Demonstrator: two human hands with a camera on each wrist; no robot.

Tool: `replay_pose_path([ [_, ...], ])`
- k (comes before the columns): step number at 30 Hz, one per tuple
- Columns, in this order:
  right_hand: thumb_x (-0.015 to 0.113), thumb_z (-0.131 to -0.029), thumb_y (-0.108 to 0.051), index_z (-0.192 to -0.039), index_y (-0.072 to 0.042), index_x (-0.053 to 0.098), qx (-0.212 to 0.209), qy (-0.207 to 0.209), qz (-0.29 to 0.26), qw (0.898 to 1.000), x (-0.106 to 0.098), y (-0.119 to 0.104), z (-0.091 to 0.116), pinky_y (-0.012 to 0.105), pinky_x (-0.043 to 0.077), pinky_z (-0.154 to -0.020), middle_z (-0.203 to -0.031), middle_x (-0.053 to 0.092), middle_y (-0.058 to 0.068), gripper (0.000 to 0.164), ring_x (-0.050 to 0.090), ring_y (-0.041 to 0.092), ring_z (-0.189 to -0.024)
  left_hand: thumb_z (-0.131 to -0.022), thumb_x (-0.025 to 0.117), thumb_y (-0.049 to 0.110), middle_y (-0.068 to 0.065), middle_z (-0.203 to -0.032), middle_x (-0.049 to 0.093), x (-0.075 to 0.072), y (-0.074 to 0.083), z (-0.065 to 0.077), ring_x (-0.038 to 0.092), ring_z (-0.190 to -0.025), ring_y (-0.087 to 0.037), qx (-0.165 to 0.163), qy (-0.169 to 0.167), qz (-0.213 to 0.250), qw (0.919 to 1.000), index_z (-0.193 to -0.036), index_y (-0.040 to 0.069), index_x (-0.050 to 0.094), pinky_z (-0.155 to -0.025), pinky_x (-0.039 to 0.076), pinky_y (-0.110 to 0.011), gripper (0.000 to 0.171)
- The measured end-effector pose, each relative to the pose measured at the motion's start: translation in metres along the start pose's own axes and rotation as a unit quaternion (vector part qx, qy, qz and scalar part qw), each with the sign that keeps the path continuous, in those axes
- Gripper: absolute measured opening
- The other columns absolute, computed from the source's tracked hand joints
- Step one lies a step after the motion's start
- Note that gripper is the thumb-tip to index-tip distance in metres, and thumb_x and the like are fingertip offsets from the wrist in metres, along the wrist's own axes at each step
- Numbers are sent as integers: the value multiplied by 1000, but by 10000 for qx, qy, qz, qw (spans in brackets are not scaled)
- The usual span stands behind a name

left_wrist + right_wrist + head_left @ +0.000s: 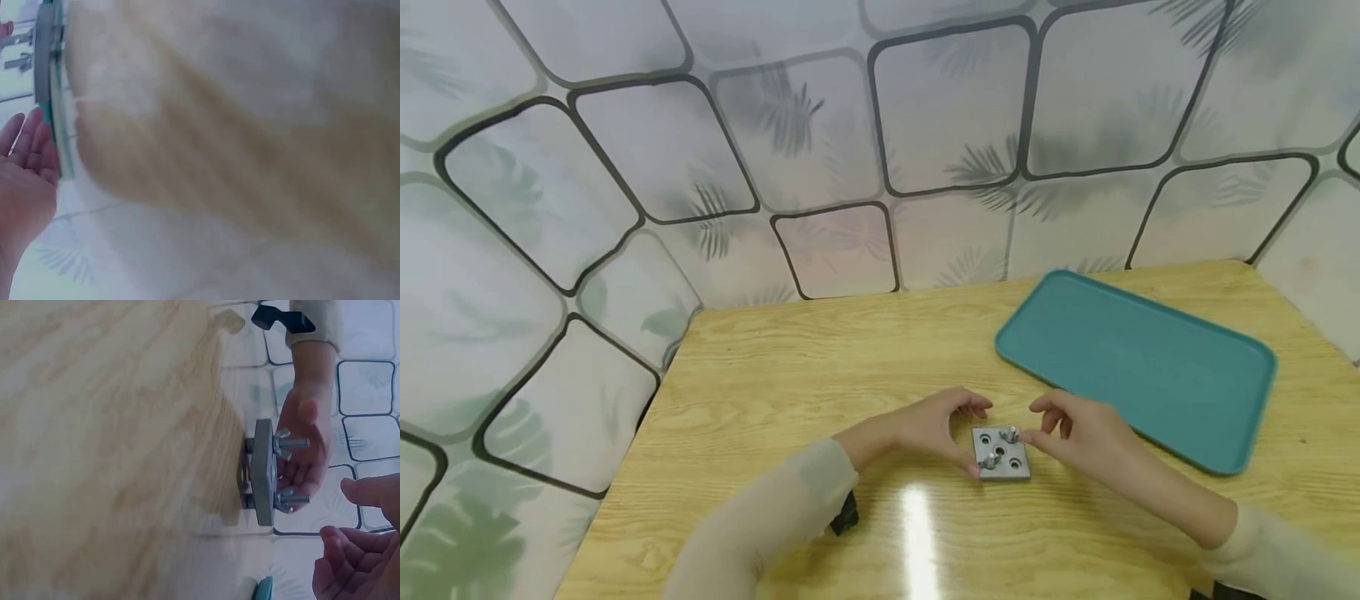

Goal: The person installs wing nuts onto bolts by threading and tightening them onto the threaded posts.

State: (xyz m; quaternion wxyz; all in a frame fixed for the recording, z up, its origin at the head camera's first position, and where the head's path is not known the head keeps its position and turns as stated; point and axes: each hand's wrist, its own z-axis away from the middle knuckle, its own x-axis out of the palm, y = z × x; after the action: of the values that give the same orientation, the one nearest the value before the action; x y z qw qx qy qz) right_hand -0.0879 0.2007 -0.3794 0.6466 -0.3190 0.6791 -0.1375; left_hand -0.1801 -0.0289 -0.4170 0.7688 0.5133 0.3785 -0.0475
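Note:
A square grey metal plate (1002,472) with several holes lies on the table. Two bolts stand up through opposite corners, each carrying a wing nut (284,444); the other wing nut (287,500) shows beside it in the right wrist view. Bolt heads under the plate lift it slightly off the wood. My left hand (934,425) curves around the plate's left side, its thumb tip right at the near left corner. My right hand (1090,432) is at the far right bolt, thumb and fingers spread apart with nothing between them.
A teal tray (1138,367) lies at the right, just beyond my right hand. The wooden table (775,375) meets a patterned curtain-like backdrop (955,108) at its far edge. Dark straps (281,320) sit at the wrists.

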Motion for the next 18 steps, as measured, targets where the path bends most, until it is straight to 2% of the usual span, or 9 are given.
replay_pose_path([
  [3, 75, -81, -31, -111, -1, 63, -7, -105, 389, 9992, -8, 1, -2, 29, 46, -59, -94, 64, 7, 45, 57, 17, -75, -71, 81, 45, 7, -134, 48, -9, 4, 6, 42, -122, -10, -140, -124, -511, 9985, -141, 17, 40, -106, 31, -32, 86],
  [5, 75, -80, -36, -115, 0, 61, -139, -139, 679, 9975, -12, 3, -4, 38, 50, -67, -104, 64, 14, 52, 60, 27, -86, -72, 76, 52, 7, -140, 45, -15, 9, 11, 39, -128, -13, -188, -206, -970, 9949, -143, 19, 39, -109, 27, -39, 86],
  [9, 75, -77, -45, -123, 3, 56, -675, 31, 1424, 9875, -16, 9, -6, 55, 47, -82, -120, 57, 25, 70, 54, 43, -106, -73, 67, 66, 3, -149, 36, -25, 16, 20, 29, -138, -18, -240, -216, -2062, 9780, -147, 20, 32, -113, 12, -51, 94],
  [11, 73, -76, -52, -131, 3, 49, -855, 58, 1897, 9781, -18, 14, -7, 62, 41, -89, -132, 49, 28, 82, 44, 49, -119, -72, 63, 70, 0, -153, 29, -28, 18, 26, 23, -142, -22, -292, -186, -2513, 9673, -150, 20, 26, -113, 5, -56, 100],
  [14, 65, -76, -63, -147, -2, 28, -893, -173, 2360, 9675, -22, 21, -7, 68, 22, -102, -149, 23, 31, 100, 13, 51, -137, -71, 59, 76, -4, -158, 17, -30, 20, 35, 10, -145, -28, -387, -82, -3038, 9519, -153, 20, 14, -108, -1, -65, 109],
  [16, 60, -78, -68, -151, -5, 13, -846, -375, 2551, 9625, -25, 26, -7, 68, 5, -106, -153, 4, 29, 107, -8, 48, -139, -69, 58, 79, -7, -159, 7, -29, 21, 42, 1, -145, -30, -478, 44, -3239, 9449, -153, 20, 6, -104, -4, -69, 115],
  [18, 57, -79, -69, -152, -8, 3, -845, -521, 2700, 9577, -27, 30, -7, 65, -8, -106, -154, -8, 26, 110, -20, 42, -138, -68, 55, 82, -10, -159, -1, -27, 22, 47, -6, -144, -32, -589, 222, -3458, 9362, -153, 20, -1, -101, -3, -73, 120],
])
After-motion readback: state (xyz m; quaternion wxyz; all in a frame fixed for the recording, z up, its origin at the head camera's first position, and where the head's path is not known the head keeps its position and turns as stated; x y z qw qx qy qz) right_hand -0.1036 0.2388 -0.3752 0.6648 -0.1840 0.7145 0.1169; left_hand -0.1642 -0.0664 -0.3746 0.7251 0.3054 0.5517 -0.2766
